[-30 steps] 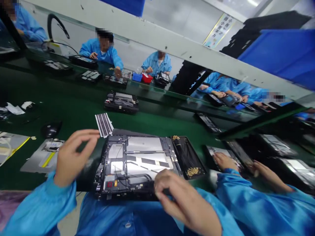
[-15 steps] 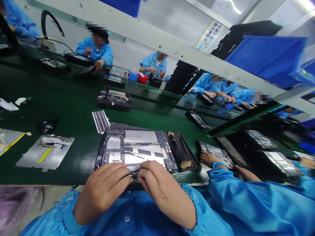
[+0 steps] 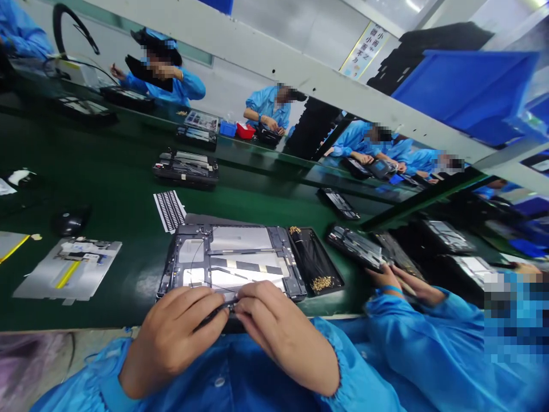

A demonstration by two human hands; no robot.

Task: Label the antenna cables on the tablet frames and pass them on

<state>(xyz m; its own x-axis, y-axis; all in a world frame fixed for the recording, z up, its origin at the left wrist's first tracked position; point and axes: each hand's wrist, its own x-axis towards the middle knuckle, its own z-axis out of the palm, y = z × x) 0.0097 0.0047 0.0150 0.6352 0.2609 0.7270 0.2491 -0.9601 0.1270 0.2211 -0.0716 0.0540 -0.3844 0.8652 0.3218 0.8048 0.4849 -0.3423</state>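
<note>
In front of me lies an opened flat device [image 3: 244, 240], a black frame with silver plates. A thin black cable [image 3: 195, 250] loops over its left part and runs down toward my fingers. My left hand [image 3: 174, 332] is closed at the near edge, fingertips pinched around the cable there. Beside it, my right hand [image 3: 285, 337] is closed too, thumb and fingers pressed together on the cable at the same edge. My fingers partly hide the exact grip. Touching the device's right side is a black tray [image 3: 338, 283] of black cables with gold ends [image 3: 321, 284].
A silver panel with yellow tape [image 3: 98, 274] and a black computer mouse [image 3: 71, 220] lie left. Behind the device are a label sheet [image 3: 170, 210] and another opened device [image 3: 186, 169]. A co-worker's hands [image 3: 388, 280] work close on my right.
My hands stay at the near edge with only slight finger movement. The co-worker on the right has shifted a device nearer the tray. A person across the table has lifted a dark panel.
</note>
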